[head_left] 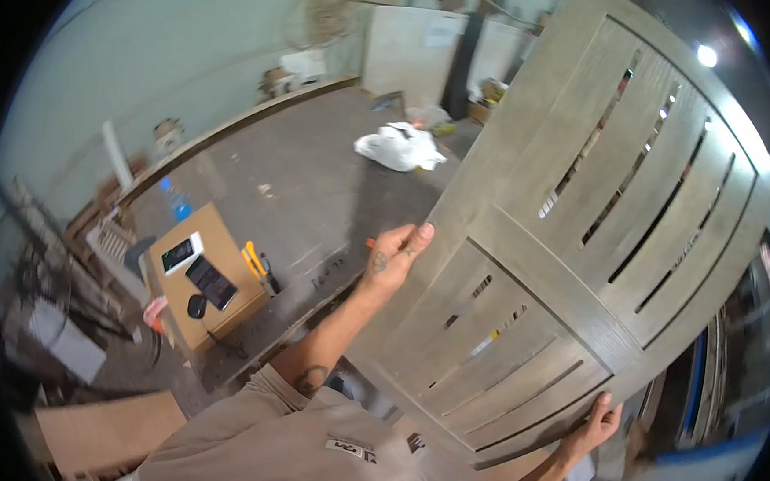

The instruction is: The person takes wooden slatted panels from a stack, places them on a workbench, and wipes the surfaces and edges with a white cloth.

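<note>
On the L we're seeing a cardboard box (224, 241) w/ a dark phone (211, 283) by the near edge of the bench (291, 191). Rt of it, our L hand (390, 254) is clamping the slatted panel (563, 278), which we're holding tilted across our view of that edge; our R hand (598, 425) is clamping its lower R side.

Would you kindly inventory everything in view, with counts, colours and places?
wooden panel: one, greyish, at right
table: one, grey, beyond panel
bag: one, white, on table
box: one, brown, left
phones: two, dark screens, on box
small object: one, black, on box
bottle: one, blue, beyond box
tool: one, yellow, beside box
lights: two, white, top right
clutter: uncountable, mixed, sides
shirt: one, beige, bottom
left hand: one, bare, panel's left edge
right hand: one, bare, panel's right edge
</note>
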`<state>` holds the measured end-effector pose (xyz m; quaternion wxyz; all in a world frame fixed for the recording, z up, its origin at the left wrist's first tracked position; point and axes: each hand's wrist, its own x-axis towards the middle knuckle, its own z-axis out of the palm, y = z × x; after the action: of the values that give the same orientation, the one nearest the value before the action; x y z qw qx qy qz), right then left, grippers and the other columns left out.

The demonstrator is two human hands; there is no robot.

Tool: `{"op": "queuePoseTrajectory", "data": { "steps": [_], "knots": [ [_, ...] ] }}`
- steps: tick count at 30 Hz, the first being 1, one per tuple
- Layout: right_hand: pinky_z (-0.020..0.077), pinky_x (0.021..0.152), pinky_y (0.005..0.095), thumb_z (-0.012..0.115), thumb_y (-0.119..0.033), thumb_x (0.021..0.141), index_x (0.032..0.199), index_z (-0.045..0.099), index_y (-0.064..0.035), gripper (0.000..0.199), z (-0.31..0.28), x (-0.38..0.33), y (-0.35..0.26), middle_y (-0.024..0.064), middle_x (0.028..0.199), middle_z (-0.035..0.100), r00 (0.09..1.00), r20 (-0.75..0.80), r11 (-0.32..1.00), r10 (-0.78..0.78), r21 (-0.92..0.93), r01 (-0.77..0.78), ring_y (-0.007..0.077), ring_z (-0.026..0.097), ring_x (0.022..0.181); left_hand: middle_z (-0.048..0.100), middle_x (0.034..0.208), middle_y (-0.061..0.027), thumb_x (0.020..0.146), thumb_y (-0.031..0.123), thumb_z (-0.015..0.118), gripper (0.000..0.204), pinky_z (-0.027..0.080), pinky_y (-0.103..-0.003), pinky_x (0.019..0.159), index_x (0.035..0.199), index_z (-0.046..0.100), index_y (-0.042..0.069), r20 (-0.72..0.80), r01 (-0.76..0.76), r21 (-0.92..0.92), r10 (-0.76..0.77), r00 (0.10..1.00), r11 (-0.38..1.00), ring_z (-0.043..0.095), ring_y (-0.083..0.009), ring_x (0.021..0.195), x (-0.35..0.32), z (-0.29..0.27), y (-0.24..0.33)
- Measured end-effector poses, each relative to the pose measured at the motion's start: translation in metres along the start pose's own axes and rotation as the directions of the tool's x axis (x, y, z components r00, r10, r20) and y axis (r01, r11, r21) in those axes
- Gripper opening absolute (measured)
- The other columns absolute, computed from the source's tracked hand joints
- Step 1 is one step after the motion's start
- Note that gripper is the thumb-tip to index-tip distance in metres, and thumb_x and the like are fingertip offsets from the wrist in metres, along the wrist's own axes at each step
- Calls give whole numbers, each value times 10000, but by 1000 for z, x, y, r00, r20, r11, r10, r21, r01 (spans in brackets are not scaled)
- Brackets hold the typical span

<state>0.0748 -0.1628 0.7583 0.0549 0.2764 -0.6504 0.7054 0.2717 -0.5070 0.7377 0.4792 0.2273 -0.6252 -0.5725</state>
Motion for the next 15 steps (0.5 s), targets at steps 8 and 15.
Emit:
{"op": "queuePoseTrajectory", "data": {
  "steps": [8, 15],
  "knots": [
    [414, 740, 234, 632, -242, 936, 990, 618, 27, 275, 272, 78, 97, 26, 902, 618, 856, 471, 969, 215, 6, -247, 86, 514, 812, 329, 641, 23, 952, 481, 542, 574, 282, -314, 545, 670, 371, 10, -562, 229, 131, -118, 818, 965, 304, -103, 640, 23, -178, -89],
    [425, 634, 292, 667, -401, 889, 917, 638, 77, 480, 453, 96, 181, 58, 775, 611, 538, 780, 945, 321, -303, -125, 125, 507, 698, 355, 608, -24, 920, 540, 550, 620, 337, -347, 573, 651, 397, 4, -814, 536, -57, -350, 464, 843, 347, -144, 619, 6, -256, -169]
  ]
}}
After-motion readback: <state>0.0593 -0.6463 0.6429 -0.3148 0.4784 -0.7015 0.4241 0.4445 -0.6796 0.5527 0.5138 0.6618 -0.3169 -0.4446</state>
